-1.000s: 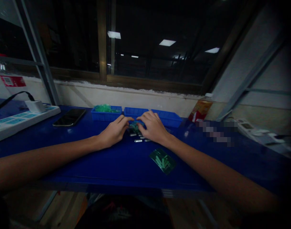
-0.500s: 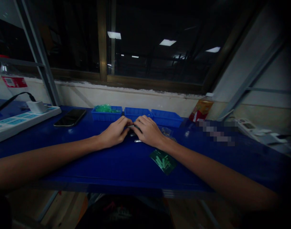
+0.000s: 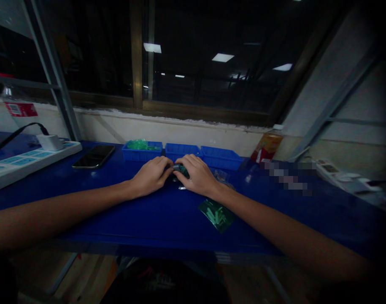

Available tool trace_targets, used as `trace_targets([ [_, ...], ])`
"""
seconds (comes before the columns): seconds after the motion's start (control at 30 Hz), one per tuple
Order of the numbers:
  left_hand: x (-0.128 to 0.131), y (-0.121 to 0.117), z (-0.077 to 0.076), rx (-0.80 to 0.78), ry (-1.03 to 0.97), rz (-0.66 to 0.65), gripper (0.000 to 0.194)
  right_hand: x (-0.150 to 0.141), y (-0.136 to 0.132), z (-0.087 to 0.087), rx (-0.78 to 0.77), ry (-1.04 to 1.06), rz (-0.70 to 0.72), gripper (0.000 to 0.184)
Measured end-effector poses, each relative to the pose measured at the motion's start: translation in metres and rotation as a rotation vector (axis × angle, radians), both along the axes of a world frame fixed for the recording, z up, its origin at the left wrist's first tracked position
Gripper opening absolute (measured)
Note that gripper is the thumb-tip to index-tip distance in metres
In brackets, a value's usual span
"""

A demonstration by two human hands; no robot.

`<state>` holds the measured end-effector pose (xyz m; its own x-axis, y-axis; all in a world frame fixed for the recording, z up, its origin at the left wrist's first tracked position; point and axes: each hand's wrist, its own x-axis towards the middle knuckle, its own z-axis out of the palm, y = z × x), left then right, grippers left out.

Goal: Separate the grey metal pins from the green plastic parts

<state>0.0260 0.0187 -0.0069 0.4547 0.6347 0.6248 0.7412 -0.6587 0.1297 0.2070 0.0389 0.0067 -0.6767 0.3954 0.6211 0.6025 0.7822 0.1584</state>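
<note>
My left hand [image 3: 151,175] and my right hand [image 3: 195,174] meet above the blue table, fingertips nearly touching. Between them is a small grey and dark green item [image 3: 176,168], pinched from both sides. Its kind is too small and too covered by the fingers to make out. Just below the fingers lies a small shiny metal piece [image 3: 182,188] on the tabletop. A flat green see-through packet with several pale strips [image 3: 216,215] rests under my right forearm. Small clear bags [image 3: 222,175] lie beyond my right wrist, partly hidden by it.
Three blue bins stand along the wall: one with green plastic film [image 3: 139,145], a middle bin [image 3: 182,148] and a right bin [image 3: 221,157]. A phone [image 3: 94,156] and a white power strip [image 3: 34,164] lie left. A drink bottle [image 3: 267,145] stands right.
The fingers have shifted slightly apart around the small item, and more of its grey and green surface shows. Everything on the table stays in place.
</note>
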Motion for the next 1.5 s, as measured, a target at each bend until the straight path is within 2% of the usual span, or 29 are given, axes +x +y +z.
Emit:
trace_targets([
  [0.2,0.0006,-0.0023,0.0027,-0.017,0.055,0.033,0.022,-0.0004,0.0001,0.0002,0.014,-0.044,0.006,0.018],
  [0.3,0.0001,-0.0023,0.0017,-0.028,0.022,0.011,0.02,0.0001,0.0012,-0.0005,0.019,-0.021,-0.014,0.022],
  [0.4,-0.0004,-0.0013,-0.0001,-0.031,-0.003,-0.006,0.028,0.0007,0.0028,-0.001,0.024,-0.012,-0.017,0.024],
  [0.6,0.0002,-0.0024,0.0015,-0.058,0.061,0.008,0.017,0.0005,0.0037,-0.0019,0.015,-0.034,0.007,0.03],
  [0.8,0.0008,-0.0062,0.0046,-0.089,0.096,0.073,0.021,-0.0005,0.0006,-0.0014,-0.03,-0.017,0.04,0.022],
  [0.97,0.0019,-0.0068,0.0064,-0.11,0.095,0.08,0.026,-0.0016,0.0007,-0.0021,-0.001,-0.053,0.006,0.016],
  [1.07,0.0023,-0.0064,0.0063,-0.123,0.077,0.07,0.027,-0.0019,0.0014,-0.003,0.019,-0.066,-0.012,0.019],
  [1.2,0.0014,-0.0065,0.0059,-0.088,0.0,0.021,0.02,-0.0014,0.0024,-0.0031,0.024,-0.059,-0.037,0.024],
  [1.33,-0.0002,-0.007,0.0067,-0.01,0.059,0.004,0.018,-0.0009,0.0023,-0.0024,0.029,-0.067,-0.044,0.029],
  [1.5,-0.0012,-0.0053,0.0058,-0.021,0.09,0.057,0.02,-0.0013,0.0004,-0.0025,-0.015,-0.02,0.007,0.02],
])
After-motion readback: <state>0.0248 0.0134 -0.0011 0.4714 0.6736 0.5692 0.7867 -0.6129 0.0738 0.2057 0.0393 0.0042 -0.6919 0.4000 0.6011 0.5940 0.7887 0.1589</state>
